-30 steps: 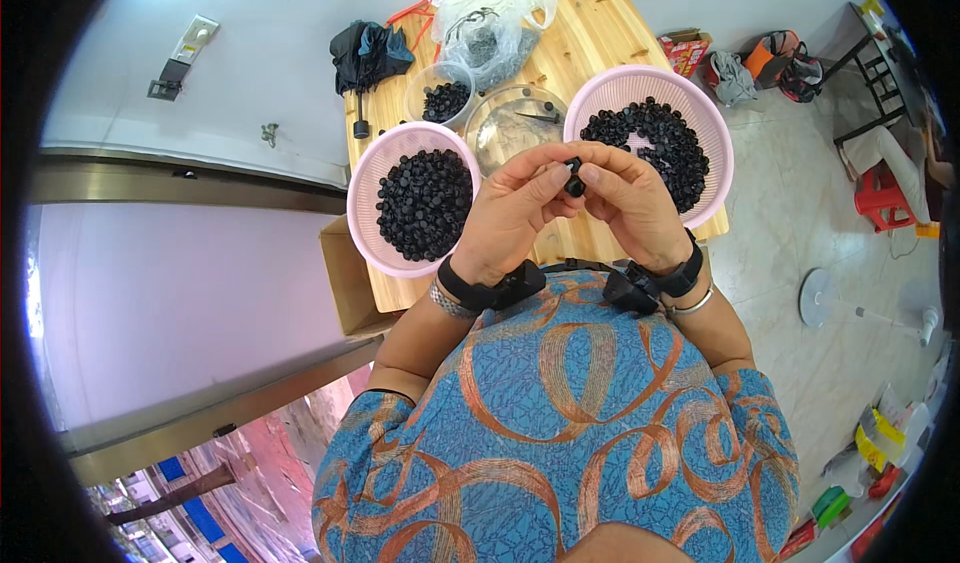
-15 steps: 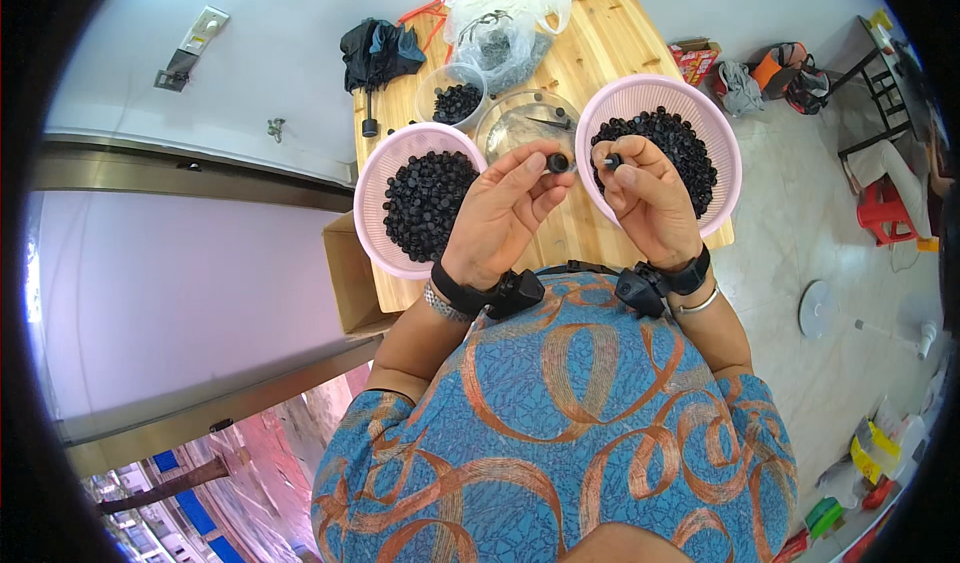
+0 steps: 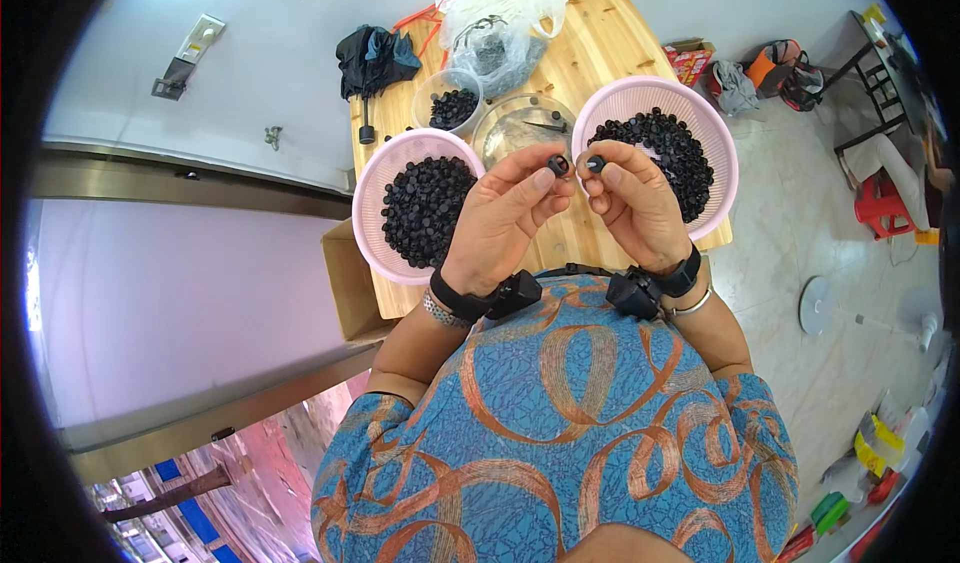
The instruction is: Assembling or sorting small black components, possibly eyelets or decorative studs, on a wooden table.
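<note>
Head view, from left to right: a pink basket [image 3: 372,195] of small black caps sits on the wooden table [image 3: 600,43]. Beside it, the left hand [image 3: 500,218] pinches one black cap [image 3: 558,166] at its fingertips. Just apart, the right hand [image 3: 630,201] pinches a second black piece [image 3: 596,164]. Behind it stands another pink basket [image 3: 725,153] of caps.

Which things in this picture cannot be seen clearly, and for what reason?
- Head view: the small black pieces in the left hand and right hand are too small to show their shape.
- The middle of the wooden table is hidden behind both hands.
- The contents of the plastic bag are blurred by its film.
- The clear bowl is partly covered by fingers.
</note>
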{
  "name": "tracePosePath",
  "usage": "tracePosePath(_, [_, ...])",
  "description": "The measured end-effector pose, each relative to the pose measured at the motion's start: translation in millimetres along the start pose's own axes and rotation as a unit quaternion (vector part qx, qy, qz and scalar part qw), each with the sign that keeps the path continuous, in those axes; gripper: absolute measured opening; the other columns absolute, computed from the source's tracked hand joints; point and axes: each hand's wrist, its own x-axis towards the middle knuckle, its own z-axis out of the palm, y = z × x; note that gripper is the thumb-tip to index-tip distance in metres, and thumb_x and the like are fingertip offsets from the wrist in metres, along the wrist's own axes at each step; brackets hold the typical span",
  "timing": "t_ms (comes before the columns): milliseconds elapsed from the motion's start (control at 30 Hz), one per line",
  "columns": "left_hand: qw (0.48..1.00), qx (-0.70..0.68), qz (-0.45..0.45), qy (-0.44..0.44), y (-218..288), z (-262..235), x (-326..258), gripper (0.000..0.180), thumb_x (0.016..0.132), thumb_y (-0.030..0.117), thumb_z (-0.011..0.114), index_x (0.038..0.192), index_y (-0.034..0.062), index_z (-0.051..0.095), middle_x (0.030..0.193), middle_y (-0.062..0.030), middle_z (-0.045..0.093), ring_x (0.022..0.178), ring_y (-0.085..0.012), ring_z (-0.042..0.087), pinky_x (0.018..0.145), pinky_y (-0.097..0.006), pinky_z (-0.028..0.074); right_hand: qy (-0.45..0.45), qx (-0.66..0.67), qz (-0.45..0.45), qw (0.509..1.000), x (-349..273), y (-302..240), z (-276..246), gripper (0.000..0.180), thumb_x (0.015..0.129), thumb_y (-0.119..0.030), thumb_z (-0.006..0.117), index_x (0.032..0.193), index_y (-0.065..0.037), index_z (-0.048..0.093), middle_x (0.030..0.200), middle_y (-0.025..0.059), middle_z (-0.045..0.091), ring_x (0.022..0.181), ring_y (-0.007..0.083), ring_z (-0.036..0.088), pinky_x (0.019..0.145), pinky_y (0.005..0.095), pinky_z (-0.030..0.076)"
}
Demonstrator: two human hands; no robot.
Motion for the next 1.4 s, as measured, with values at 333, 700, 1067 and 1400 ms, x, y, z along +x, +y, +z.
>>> tracePosePath(333, [1.0, 0.003, 0.004, 0.005, -0.9, -0.3, -1.0, 0.03, 0.09, 0.007, 0.048, 0.119, -0.0024, 0.047, 0.106, -0.0127, 0.058, 0.09, -0.0137, 0.06, 0.079, -0.023, 0.051, -0.025, -0.022, -0.008, 0.999, -5.8, -2.4, 5.1, 0.026, 0.087, -0.006, 0.053, 0.113, 0.0, 0.053, 0.096, 0.0088, 0.061, 0.08, 0.0106, 0.059, 0.067, 0.0205, 0.05])
tracePosePath(700, [1.0, 0.005, 0.003, 0.012, -1.1, -0.8, 0.0, 0.031, 0.09, 0.008, 0.048, 0.119, -0.0026, 0.047, 0.105, -0.0127, 0.058, 0.089, -0.0134, 0.06, 0.079, -0.023, 0.051, -0.034, 0.038, -0.055, 0.997, -6.4, -3.0, 2.7, 0.026, 0.09, -0.009, 0.05, 0.115, -0.002, 0.052, 0.093, 0.0081, 0.058, 0.074, 0.0088, 0.055, 0.063, 0.0199, 0.048])
tracePosePath(1067, [0.999, 0.041, 0.013, 0.0, -1.3, -0.9, 1.3, 0.029, 0.089, 0.005, 0.049, 0.117, -0.0011, 0.049, 0.104, -0.0114, 0.059, 0.09, -0.0142, 0.06, 0.079, -0.024, 0.05, -0.001, -0.056, -0.048, 0.997, -6.1, -6.2, 1.0, 0.027, 0.086, -0.004, 0.054, 0.113, -0.001, 0.053, 0.083, 0.0048, 0.059, 0.066, 0.0077, 0.055, 0.06, 0.0192, 0.046])
tracePosePath(1400, [0.998, 0.064, 0.024, -0.005, -1.0, -0.9, 1.0, 0.028, 0.088, 0.003, 0.051, 0.115, -0.0009, 0.051, 0.104, -0.0106, 0.06, 0.09, -0.0152, 0.06, 0.08, -0.027, 0.05, -0.006, -0.11, -0.06, 0.992, 0.1, -14.2, 2.4, 0.024, 0.085, -0.001, 0.054, 0.109, 0.0, 0.055, 0.082, 0.0059, 0.06, 0.065, 0.0085, 0.055, 0.059, 0.0201, 0.046])
